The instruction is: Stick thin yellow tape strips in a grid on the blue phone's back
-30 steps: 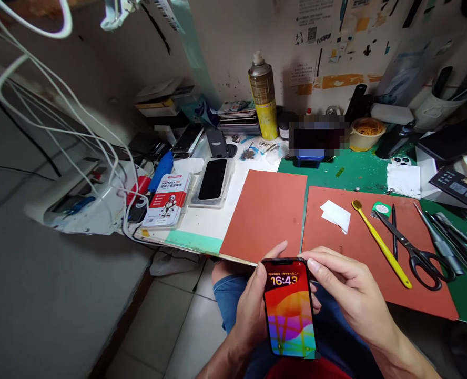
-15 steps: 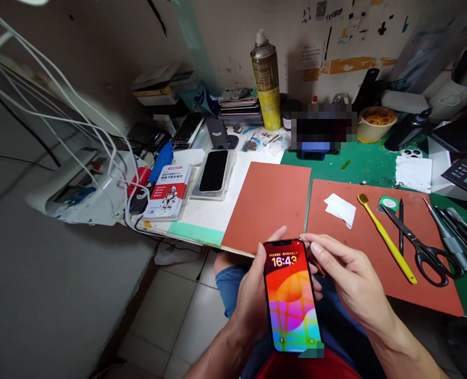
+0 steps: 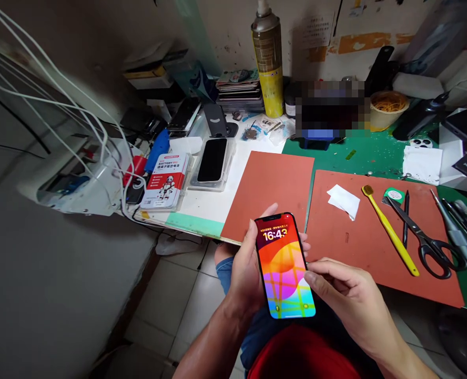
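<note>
A lit smartphone (image 3: 284, 268) showing 16:43 on a colourful lock screen is held over my lap, just off the table's front edge. My left hand (image 3: 246, 266) is wrapped round it from the left and behind, thumb on the left edge, fingertips showing past the right edge. At the phone's right edge, my right hand (image 3: 344, 295) has its thumb and index finger closed near the side; whether anything small is between them cannot be made out. Behind the phone lies a brown mat (image 3: 271, 189).
A second mat (image 3: 347, 247) on the right bears white paper (image 3: 344, 201), a yellow brush (image 3: 391, 231) and black scissors (image 3: 426, 242). At the left are a battery package (image 3: 165, 181) and a dark phone (image 3: 212, 160). A spray can (image 3: 268, 68) stands behind.
The phone in my left hand has moved up in the view. My right hand has gone from the phone's top right corner down to the middle of its right edge. The camera view has shifted slightly.
</note>
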A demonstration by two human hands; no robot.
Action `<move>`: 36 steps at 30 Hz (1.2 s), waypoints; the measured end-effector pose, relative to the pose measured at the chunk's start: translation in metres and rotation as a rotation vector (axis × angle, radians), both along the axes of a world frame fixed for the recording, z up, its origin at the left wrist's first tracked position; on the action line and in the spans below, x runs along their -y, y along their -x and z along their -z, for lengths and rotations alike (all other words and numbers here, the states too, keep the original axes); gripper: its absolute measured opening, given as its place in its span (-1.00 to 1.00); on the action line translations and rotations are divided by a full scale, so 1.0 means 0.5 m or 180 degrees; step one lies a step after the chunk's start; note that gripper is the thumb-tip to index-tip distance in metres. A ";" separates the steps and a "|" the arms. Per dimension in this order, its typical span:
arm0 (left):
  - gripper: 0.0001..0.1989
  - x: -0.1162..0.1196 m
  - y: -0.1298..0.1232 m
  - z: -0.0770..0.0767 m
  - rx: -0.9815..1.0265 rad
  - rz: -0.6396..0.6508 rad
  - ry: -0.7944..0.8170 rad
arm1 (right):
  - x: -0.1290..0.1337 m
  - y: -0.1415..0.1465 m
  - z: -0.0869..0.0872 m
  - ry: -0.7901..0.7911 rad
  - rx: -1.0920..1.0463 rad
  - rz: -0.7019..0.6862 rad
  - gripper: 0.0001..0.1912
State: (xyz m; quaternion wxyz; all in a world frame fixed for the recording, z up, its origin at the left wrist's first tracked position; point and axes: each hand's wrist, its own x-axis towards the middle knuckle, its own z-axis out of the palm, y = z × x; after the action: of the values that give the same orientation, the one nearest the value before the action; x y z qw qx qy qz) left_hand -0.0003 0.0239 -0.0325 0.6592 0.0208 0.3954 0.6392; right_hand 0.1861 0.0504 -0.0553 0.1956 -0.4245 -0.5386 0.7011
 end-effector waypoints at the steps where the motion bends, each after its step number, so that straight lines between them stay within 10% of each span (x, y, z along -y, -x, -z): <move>1: -0.33 -0.001 0.000 0.002 0.0027 0.0015 -0.0037 | -0.001 0.001 -0.002 -0.0016 0.0003 -0.0007 -0.62; 36: -0.44 -0.094 0.019 -0.011 0.0209 -0.0661 -0.0023 | 0.009 0.027 0.034 0.0794 -0.0735 0.0279 -0.70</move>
State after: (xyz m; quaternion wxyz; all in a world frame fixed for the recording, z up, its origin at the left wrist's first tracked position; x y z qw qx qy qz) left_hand -0.0099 0.0709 -0.0272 0.6020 -0.0389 0.3713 0.7059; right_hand 0.1725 0.0459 -0.0722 0.2324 -0.3851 -0.4023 0.7974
